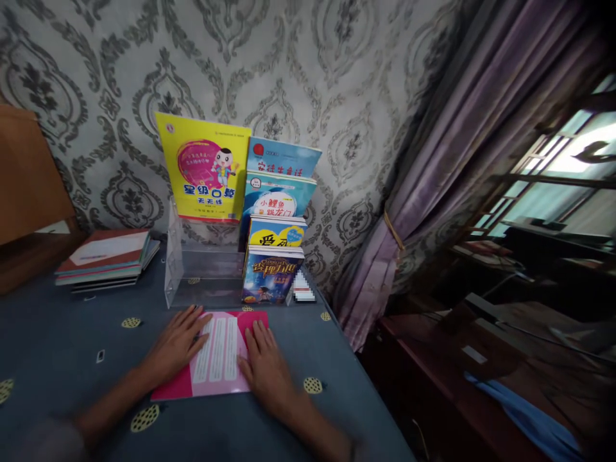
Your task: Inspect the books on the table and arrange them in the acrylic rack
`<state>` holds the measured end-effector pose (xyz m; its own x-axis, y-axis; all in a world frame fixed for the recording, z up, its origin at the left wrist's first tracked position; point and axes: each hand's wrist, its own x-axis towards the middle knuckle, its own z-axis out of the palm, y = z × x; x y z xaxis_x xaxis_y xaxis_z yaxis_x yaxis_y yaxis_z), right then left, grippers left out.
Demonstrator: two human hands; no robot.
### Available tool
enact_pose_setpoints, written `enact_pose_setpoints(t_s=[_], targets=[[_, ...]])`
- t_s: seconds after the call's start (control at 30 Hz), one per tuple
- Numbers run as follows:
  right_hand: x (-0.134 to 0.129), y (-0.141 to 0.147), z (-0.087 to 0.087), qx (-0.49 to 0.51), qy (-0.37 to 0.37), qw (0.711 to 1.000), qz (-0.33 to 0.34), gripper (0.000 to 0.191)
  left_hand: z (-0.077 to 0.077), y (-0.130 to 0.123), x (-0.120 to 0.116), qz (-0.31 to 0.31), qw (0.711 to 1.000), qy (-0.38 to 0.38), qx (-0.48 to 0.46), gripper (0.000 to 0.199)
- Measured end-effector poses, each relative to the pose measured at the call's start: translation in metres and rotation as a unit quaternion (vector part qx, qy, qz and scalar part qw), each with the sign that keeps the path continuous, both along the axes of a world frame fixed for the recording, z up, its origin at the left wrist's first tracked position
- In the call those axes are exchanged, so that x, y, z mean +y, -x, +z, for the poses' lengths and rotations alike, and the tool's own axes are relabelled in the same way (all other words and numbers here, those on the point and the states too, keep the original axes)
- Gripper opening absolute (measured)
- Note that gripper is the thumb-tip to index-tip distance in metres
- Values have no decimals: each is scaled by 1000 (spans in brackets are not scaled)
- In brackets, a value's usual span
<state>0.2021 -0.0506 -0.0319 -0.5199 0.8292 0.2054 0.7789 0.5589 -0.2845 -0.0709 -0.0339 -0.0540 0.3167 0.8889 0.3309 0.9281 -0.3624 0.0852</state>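
A pink book (216, 359) is laid flat on the bench (231, 430), just in front of a clear stand (172, 263), with its printed panels turned up. Its left side is covered by the left hand (178, 340), and its right side is covered by the right hand (267, 366). Both hands are spread wide, with fingers stretched out and palms down; the cover is pressed or steadied between them, and nothing is gripped. Whether any fingertip is tucked under an edge cannot be told from this angle.

The step in hand is judged to be the squaring or smoothing of the book. For the book to be raised from here, an edge would need to be freed and pinched between thumb and fingers.

Behind it, the stand is filled in steps on its right side: a dark blue book (272, 276) is set lowest, and a pale blue book (283, 160) is set at the back. On the left, only the rear step is taken, by a tall yellow book (206, 170); bare plastic is seen below it.

Farther left, a stack of books (108, 253) is piled on the bench. To the right, past a tied curtain (385, 224), the clutter (495, 327) is too dim and blurred to be named with confidence.
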Motion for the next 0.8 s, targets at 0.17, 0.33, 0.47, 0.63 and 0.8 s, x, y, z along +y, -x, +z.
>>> enact_pose_setpoints(t_s=[0.17, 0.33, 0.47, 0.63, 0.8], targets=[[-19, 4, -11, -24, -31, 999, 35, 57, 3, -6, -2, 14, 1000, -17, 11, 46], [-30, 15, -29, -19, -64, 995, 81, 62, -2, -9, -11, 38, 998, -37, 18, 45], [-34, 35, -51, -10, -110, 985, 131, 64, 8, -16, -32, 75, 995, -18, 60, 47], [-35, 71, -87, 7, -133, 981, 143, 39, 38, -29, -64, 119, 983, 21, 139, 47], [-45, 70, -122, 34, -130, 973, 185, 61, 56, -31, -89, 118, 981, 26, 155, 44]])
